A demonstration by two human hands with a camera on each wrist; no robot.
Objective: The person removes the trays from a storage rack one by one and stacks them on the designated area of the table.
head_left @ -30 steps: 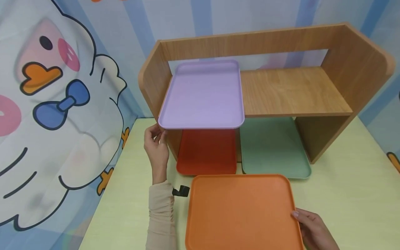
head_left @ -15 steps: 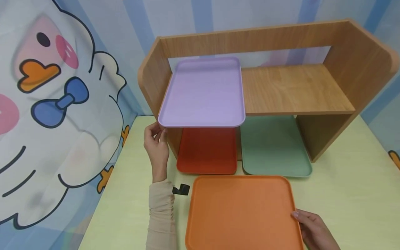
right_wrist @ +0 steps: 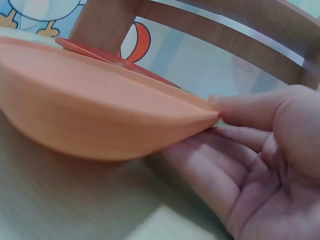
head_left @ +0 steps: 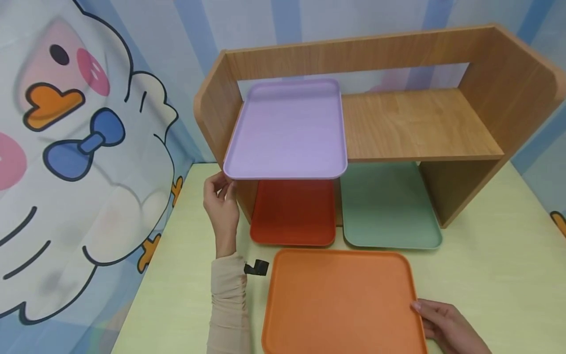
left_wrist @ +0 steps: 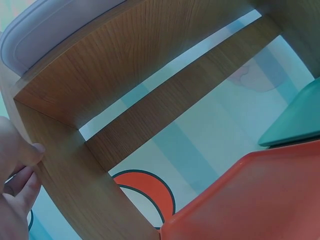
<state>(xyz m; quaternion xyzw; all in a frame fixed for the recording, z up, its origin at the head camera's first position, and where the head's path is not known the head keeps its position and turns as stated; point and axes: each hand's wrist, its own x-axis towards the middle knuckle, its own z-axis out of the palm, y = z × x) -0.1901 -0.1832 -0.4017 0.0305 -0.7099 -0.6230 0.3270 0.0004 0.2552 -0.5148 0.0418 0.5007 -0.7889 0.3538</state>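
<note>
My left hand (head_left: 222, 211) pinches the front edge of the wooden shelf's left side panel, just below the corner of the purple tray (head_left: 286, 130); the left wrist view shows thumb and fingers on that panel (left_wrist: 75, 165). The purple tray lies on the upper board and juts out in front. My right hand (head_left: 448, 324) grips the right edge of the orange tray (head_left: 342, 300), thumb on the rim and fingers beneath it in the right wrist view. The orange tray's near edge is cut off in the head view.
Under the board lie a red tray (head_left: 294, 214) at left and a green tray (head_left: 389, 206) at right, both reaching out in front of the shelf (head_left: 420, 123). A patterned cloth with a cartoon bird (head_left: 110, 226) stands at the left.
The shelf and its trays sit slightly higher in the head view. My right hand and the right side of the orange tray have shifted slightly down; my left hand keeps its hold.
</note>
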